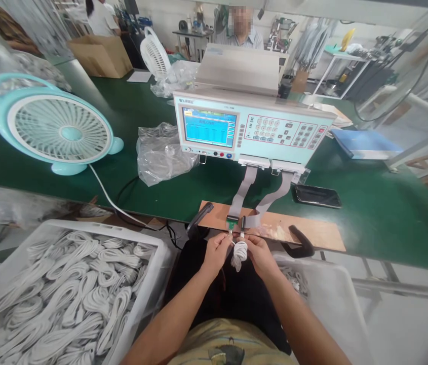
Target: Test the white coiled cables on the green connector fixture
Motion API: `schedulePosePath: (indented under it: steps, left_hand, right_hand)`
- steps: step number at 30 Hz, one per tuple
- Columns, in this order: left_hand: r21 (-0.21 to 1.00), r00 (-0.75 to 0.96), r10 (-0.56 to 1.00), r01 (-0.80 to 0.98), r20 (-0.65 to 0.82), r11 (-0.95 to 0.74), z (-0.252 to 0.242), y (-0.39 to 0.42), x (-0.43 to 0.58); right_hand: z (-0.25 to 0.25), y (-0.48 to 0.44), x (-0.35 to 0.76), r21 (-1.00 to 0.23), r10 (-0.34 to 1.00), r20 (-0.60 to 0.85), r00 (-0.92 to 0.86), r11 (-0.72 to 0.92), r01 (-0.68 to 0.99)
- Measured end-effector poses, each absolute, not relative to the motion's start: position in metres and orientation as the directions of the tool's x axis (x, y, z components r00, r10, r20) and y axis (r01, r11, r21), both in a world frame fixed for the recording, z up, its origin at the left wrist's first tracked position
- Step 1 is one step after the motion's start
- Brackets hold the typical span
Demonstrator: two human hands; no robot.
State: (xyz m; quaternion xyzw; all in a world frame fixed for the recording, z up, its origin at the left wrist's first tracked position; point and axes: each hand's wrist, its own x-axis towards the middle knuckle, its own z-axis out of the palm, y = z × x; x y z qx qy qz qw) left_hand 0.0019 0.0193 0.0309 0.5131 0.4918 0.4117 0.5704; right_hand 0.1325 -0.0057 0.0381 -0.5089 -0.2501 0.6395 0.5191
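Observation:
A coiled white cable (239,254) hangs between my two hands at the table's front edge. My left hand (218,248) pinches one end of it against a small green circuit board (231,223). My right hand (258,251) is closed on the other end, beside a second black connector (243,223). Grey ribbon cables (243,192) run from both connectors up to the front ports of a white tester (251,121) with a lit blue screen. Whether the cable's plugs are fully seated is hidden by my fingertips.
A bin (160,243) full of bundled white cables stands at left; another bin (335,284) with a few cables is at right. On the green table are a fan (71,133), a plastic bag (160,157), a phone (318,196) and a wooden board (323,235).

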Motion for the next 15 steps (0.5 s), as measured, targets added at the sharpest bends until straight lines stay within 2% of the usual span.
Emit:
schedulePosePath:
  steps: [8, 15]
  left_hand:
    - [0.986, 0.094, 0.984, -0.065, -0.15, 0.156, 0.024, 0.009, 0.009]
    - [0.986, -0.021, 0.987, -0.059, -0.158, 0.156, 0.02, 0.007, 0.019]
  right_hand:
    - [0.033, -0.007, 0.134, -0.838, 0.917, -0.397, 0.052, -0.338, -0.429]
    - [0.032, -0.007, 0.134, -0.845, 0.925, -0.377, 0.037, -0.327, -0.424]
